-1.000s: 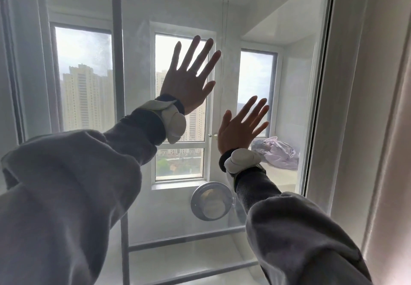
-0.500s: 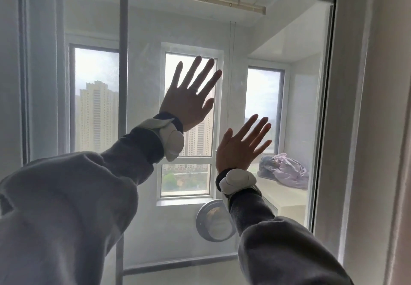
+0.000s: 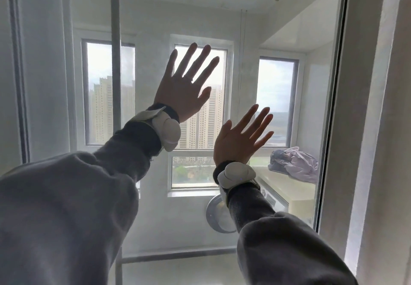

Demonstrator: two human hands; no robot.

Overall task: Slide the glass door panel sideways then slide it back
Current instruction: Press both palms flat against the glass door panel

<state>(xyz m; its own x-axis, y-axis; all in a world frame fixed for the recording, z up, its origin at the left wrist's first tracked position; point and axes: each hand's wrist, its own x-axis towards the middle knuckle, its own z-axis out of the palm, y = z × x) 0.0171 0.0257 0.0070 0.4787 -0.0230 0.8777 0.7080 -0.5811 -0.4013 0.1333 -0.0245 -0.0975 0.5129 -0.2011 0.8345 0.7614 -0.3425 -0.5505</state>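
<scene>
Pressing: we lay both hands flat on the glass door panel (image 3: pixel 289 39)
Left hand (image 3: pixel 182 91): fingers spread wide, higher up
Right hand (image 3: pixel 235 142): fingers spread wide, lower
Panel: its right edge close beside the door frame (image 3: pixel 360 106)

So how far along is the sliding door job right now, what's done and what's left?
Done: nothing can be confirmed; one picture doesn't show whether the glass door panel has travelled yet. In hand: the left hand and right hand are spread flat against the glass, fingers open, placed to push. The panel's right edge lies beside the door frame. Left: at least the slide these hands are set for.
</scene>
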